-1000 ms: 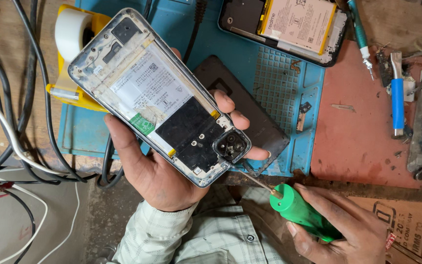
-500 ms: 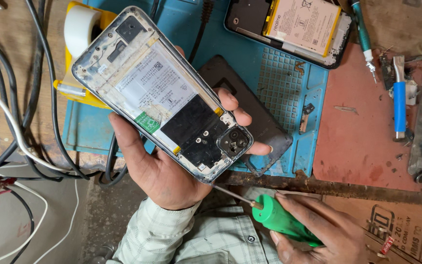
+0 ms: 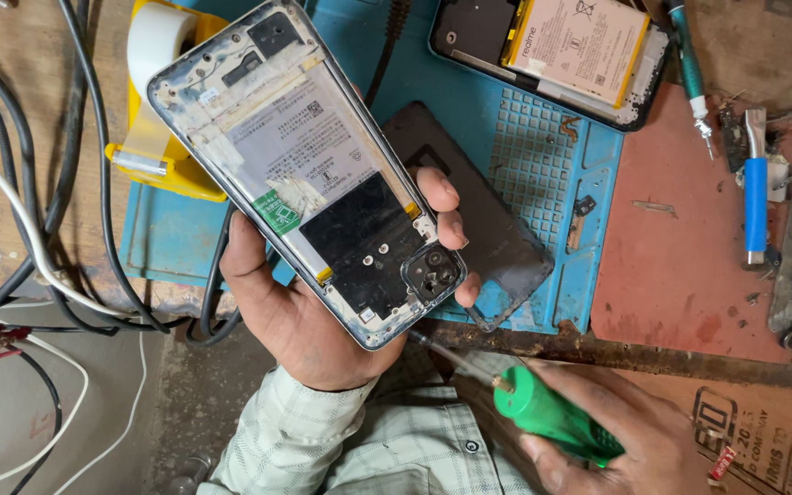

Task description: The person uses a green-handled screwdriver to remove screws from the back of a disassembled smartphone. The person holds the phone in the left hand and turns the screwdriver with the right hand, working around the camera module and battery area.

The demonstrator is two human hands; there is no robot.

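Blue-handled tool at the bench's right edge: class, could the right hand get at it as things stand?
Probably not at once. The right hand is shut on the green screwdriver. The path to the blue-handled tool over the red mat looks free.

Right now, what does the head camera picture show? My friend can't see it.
A left hand holds an opened phone, its back cover off, above a blue mat. The right hand holds a green screwdriver with its tip close to the phone's lower edge. Another opened phone lies on the bench.
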